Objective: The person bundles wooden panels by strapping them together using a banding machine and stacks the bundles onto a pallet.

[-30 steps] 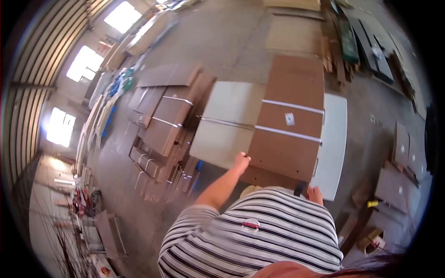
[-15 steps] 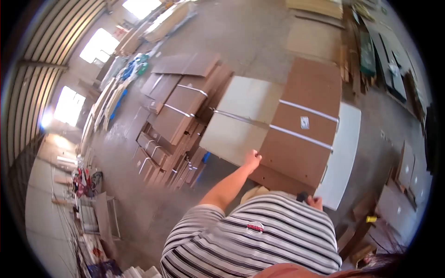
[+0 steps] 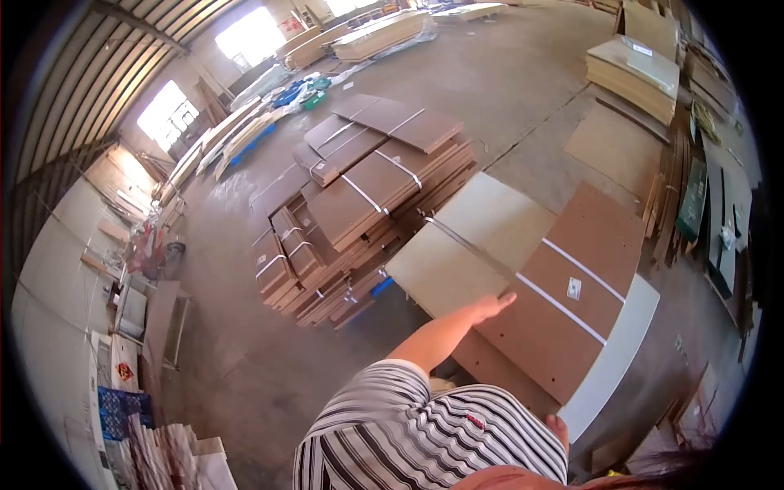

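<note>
A brown board bundle (image 3: 563,327) bound with two white straps and bearing a white label lies across pale boards (image 3: 482,220) in front of me. My left hand (image 3: 493,307) rests at the brown boards' left edge, its fingers stretched out and holding nothing. At the near right corner, beside the white board (image 3: 616,359), only part of my right hand (image 3: 559,429) shows past the striped shirt. Its fingers are mostly hidden, so its grip cannot be made out.
Strapped brown panels (image 3: 351,192) are stacked at the left. A pale board stack (image 3: 633,73) stands at the far right, with wood strips (image 3: 670,184) nearer. A blue crate (image 3: 122,412) is at the lower left.
The view has swung left, shifting the boards right and down. My left hand has gone from closed at the brown boards' near left corner to stretched out further up their left edge.
</note>
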Demonstrator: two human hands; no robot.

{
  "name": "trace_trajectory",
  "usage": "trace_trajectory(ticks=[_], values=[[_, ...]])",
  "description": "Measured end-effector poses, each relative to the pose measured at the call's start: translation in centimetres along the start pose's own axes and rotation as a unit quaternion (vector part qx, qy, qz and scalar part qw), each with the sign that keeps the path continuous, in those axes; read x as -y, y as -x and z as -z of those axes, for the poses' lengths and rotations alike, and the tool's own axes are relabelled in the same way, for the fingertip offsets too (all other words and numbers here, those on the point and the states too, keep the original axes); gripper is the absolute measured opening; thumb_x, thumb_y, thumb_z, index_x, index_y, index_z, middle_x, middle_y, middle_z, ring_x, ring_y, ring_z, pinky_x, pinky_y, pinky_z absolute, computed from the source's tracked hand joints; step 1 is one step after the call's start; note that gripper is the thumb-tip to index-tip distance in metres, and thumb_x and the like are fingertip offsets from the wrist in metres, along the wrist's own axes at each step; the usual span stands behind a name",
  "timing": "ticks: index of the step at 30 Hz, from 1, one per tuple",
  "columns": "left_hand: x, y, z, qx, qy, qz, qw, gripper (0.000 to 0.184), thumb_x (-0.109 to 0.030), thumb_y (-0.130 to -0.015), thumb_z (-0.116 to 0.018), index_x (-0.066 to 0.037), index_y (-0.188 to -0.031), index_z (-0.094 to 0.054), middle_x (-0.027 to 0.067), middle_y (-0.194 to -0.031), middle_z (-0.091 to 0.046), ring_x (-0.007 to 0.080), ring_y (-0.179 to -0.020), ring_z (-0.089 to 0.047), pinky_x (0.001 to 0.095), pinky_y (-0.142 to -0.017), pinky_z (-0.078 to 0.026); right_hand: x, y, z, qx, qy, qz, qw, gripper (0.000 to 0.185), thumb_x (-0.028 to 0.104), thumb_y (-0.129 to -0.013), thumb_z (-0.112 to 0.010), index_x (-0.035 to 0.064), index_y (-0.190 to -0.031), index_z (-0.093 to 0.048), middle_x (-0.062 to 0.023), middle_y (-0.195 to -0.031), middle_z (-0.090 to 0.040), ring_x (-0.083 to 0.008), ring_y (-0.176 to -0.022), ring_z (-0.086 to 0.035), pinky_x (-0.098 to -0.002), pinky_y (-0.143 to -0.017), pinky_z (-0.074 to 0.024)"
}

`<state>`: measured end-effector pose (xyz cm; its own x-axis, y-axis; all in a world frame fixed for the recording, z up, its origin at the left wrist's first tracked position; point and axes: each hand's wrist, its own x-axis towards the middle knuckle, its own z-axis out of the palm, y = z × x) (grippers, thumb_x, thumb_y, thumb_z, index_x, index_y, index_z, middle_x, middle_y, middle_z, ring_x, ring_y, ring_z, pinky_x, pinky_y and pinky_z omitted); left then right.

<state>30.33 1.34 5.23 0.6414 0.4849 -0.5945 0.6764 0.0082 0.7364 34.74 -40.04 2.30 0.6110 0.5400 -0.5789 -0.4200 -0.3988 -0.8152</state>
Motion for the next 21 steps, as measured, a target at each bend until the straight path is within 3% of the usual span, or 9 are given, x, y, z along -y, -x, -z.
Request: trace_trajectory(ticks=[2,3,4,6,9,11,15,18,21], values=[[0.8,0.9,-0.4,0.029,0.011,0.007,1.0,0.095,-0.071,-0.078,-0.043,0.014,-0.121,-0.044,0.029,-0.13,-0.042,0.0364,-0.125,-0.038,0.0415,-0.099,-0.033,2.2,0.1,2.0,-0.034,-0.086,-0.105,0.99,0.038,0.042,-0.092,-0.043,0.0098,-0.11,-0.052,-0.0023,-0.095,-0.054,-0.0173,-0.085,-0.051,-0.0331,-0.071,-0.0429],[0.7,1.6,-0.2,0.025,0.014,0.004,1.0,0.095,-0.071,-0.078,-0.043,0.014,-0.121,-0.044,0.029,-0.13,-0.042,0.0364,-0.125,-0.038,0.0415,-0.099,-0.033,-1.5,-2.9,4.9,-0.11,-0.123,-0.068,0.984,0.046,0.05,-0.09,-0.043,0.0124,-0.116,-0.049,-0.0019,-0.103,-0.052,-0.0171,-0.092,-0.047,-0.0354,-0.079,-0.0401],[0.7,2.5,0.0,0.037,0.007,0.014,0.999,0.096,-0.072,-0.078,-0.042,0.014,-0.121,-0.044,0.0281,-0.13,-0.042,0.0364,-0.125,-0.038,0.0415,-0.099,-0.033,-2.5,-5.8,7.3,-0.101,-0.088,-0.031,0.991,0.056,0.054,-0.088,-0.043,0.0126,-0.127,-0.044,-0.0053,-0.117,-0.05,-0.0218,-0.103,-0.047,-0.0395,-0.089,-0.036],[0.9,3.5,1.1,0.05,0.003,0.028,0.998,0.097,-0.073,-0.077,-0.042,0.014,-0.121,-0.044,0.0272,-0.131,-0.042,0.0365,-0.125,-0.038,0.0415,-0.099,-0.034,4.7,-6.1,4.0,-0.158,-0.093,-0.014,0.983,0.064,0.051,-0.09,-0.043,0.0096,-0.137,-0.034,-0.0103,-0.137,-0.039,-0.0238,-0.125,-0.037,-0.04,-0.102,-0.026],[1.8,4.6,3.5,0.016,0.012,0.032,0.999,0.092,-0.07,-0.079,-0.042,0.014,-0.116,-0.048,0.029,-0.123,-0.048,0.0371,-0.119,-0.044,0.0412,-0.095,-0.037,9.5,-9.3,-0.7,-0.099,-0.105,0.049,0.988,0.065,0.052,-0.09,-0.043,0.0049,-0.133,-0.039,-0.0126,-0.132,-0.044,-0.0233,-0.12,-0.041,-0.0378,-0.1,-0.029],[1.4,6.2,6.4,0.047,0.0,0.013,0.999,0.089,-0.068,-0.081,-0.042,0.016,-0.108,-0.053,0.03,-0.111,-0.055,0.0368,-0.108,-0.052,0.041,-0.088,-0.041,11.8,-10.3,-3.6,-0.143,0.035,0.018,0.989,0.07,0.056,-0.088,-0.042,-0.0003,-0.129,-0.043,-0.0142,-0.129,-0.047,-0.0237,-0.118,-0.042,-0.0367,-0.1,-0.0306],[2.9,7.5,11.2,0.062,-0.04,0.022,0.997,0.083,-0.065,-0.083,-0.042,0.014,-0.103,-0.056,0.0267,-0.1,-0.06,0.0357,-0.097,-0.057,0.0396,-0.082,-0.043,11.0,-12.3,-7.7,-0.198,-0.004,-0.04,0.979,0.074,0.06,-0.087,-0.042,-0.0029,-0.126,-0.047,-0.0151,-0.125,-0.05,-0.023,-0.116,-0.044,-0.0339,-0.098,-0.033],[4.8,7.4,14.0,0.012,-0.008,-0.05,0.999,0.079,-0.063,-0.084,-0.041,0.012,-0.097,-0.059,0.0233,-0.092,-0.062,0.0346,-0.09,-0.06,0.0388,-0.077,-0.045,7.9,-14.1,-12.5,-0.286,-0.048,0.048,0.956,0.079,0.063,-0.085,-0.042,-0.0053,-0.124,-0.047,-0.0155,-0.123,-0.051,-0.0226,-0.114,-0.046,-0.0337,-0.098,-0.0337],[4.6,9.4,18.4,0.002,-0.026,-0.05,0.998,0.076,-0.062,-0.085,-0.04,0.011,-0.092,-0.06,0.0216,-0.085,-0.062,0.0333,-0.083,-0.06,0.0381,-0.074,-0.045,10.0,-12.7,-16.6,-0.272,-0.051,0.012,0.961,0.072,0.058,-0.087,-0.044,-0.0052,-0.121,-0.051,-0.0144,-0.117,-0.054,-0.0201,-0.108,-0.049,-0.0337,-0.092,-0.0381]])
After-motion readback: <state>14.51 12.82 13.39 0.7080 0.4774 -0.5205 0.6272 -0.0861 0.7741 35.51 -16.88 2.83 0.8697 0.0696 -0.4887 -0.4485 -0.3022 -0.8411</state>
